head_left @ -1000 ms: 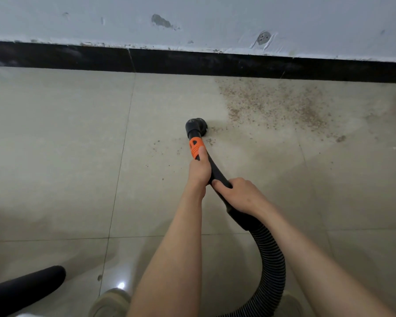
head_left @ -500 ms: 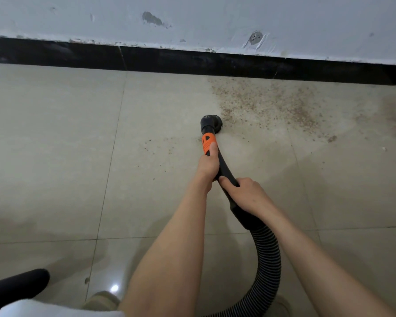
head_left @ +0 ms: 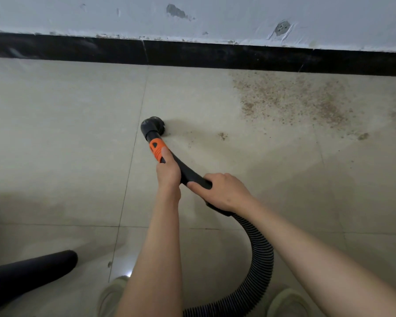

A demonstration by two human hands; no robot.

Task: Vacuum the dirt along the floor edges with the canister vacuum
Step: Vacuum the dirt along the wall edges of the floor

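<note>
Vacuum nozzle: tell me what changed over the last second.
The brush nozzle swung right toward the dirt patch, then back left, and now sits by the tile seam, clear of it. The scattered specks around the nozzle are gone. Unchanged: the left hand grips below the orange collar, the right hand grips the wand near the ribbed hose.

Pale beige floor tiles (head_left: 62,138) with thin grout lines fill most of the frame, and a bright glint of light sits at bottom centre. Across the top runs a black baseboard (head_left: 215,54) beneath a scuffed, chipped light-grey wall (head_left: 226,17).
</note>
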